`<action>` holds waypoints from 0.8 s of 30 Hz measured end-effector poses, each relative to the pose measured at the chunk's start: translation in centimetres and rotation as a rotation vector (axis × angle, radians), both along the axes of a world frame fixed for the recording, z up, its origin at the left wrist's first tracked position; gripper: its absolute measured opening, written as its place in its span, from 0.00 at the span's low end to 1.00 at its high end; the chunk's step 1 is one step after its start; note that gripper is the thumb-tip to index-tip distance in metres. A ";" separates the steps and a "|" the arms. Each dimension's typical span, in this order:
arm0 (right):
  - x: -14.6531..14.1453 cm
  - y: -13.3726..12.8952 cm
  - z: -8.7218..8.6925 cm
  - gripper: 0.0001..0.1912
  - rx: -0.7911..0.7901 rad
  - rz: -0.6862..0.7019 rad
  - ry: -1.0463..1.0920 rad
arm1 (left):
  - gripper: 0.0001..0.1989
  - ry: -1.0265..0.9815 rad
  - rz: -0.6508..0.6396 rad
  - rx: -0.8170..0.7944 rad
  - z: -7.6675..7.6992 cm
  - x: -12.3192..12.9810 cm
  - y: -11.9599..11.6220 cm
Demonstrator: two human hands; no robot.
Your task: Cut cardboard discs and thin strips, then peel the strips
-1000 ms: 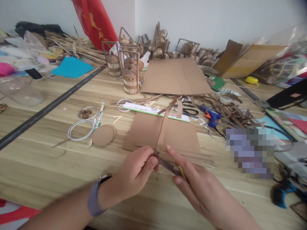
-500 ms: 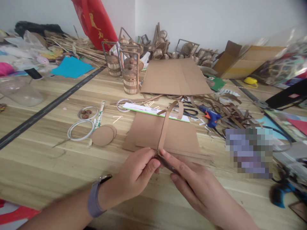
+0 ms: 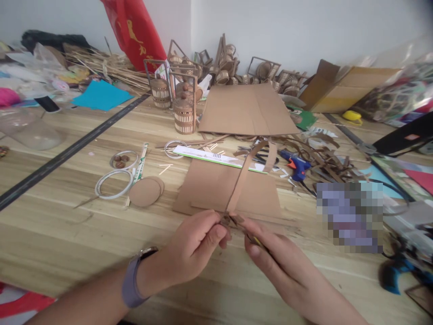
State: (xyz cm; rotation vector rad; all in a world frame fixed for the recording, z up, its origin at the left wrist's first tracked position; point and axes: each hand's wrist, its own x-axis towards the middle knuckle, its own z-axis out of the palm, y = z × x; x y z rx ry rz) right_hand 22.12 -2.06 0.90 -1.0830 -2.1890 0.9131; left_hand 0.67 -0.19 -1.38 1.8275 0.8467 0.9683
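Observation:
My left hand (image 3: 203, 241), with a watch on its wrist, is closed on the near end of a long brown cardboard strip (image 3: 241, 185). The strip arches away from me and curls over at its far end. My right hand (image 3: 279, 257) is closed round a slim dark tool with some yellow on it, which looks like a craft knife (image 3: 254, 239). Its tip meets the strip's held end beside my left fingertips, and fingers hide most of it. Below the strip lie flat cardboard sheets (image 3: 203, 185) on the wooden table.
A blue glue gun (image 3: 299, 166), black scissors (image 3: 262, 155) and a heap of cardboard strips (image 3: 333, 158) lie to the right. Cardboard discs (image 3: 145, 192) and tape rolls (image 3: 114, 184) are left. Behind stand small lidded baskets (image 3: 183, 115) and a large cardboard sheet (image 3: 248, 110).
The strip's curled far end has swung to the right. My right hand has drawn slightly right and turned, so the tool's yellow part now shows. My left hand has stayed nearly in place.

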 end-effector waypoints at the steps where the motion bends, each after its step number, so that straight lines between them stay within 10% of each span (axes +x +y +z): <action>1: 0.1 -0.2 0.0 0.23 -0.058 -0.002 0.029 | 0.15 -0.011 0.002 -0.029 -0.1 0.0 0.0; 7: 0.5 -0.3 -0.8 0.15 -0.380 -0.072 0.479 | 0.21 -0.078 0.103 -0.203 -0.3 -0.1 0.4; 12: 0.8 2.0 -1.6 0.12 0.111 -0.503 0.807 | 0.22 -0.102 0.101 -0.231 -0.3 0.0 0.3; 18: 1.9 3.8 -2.7 0.21 0.235 -0.661 0.730 | 0.22 -0.115 0.076 -0.238 -0.5 0.1 0.1; 24: 0.5 3.8 -5.0 0.22 -0.185 -0.581 0.463 | 0.22 -0.118 0.099 -0.246 -0.4 0.1 0.4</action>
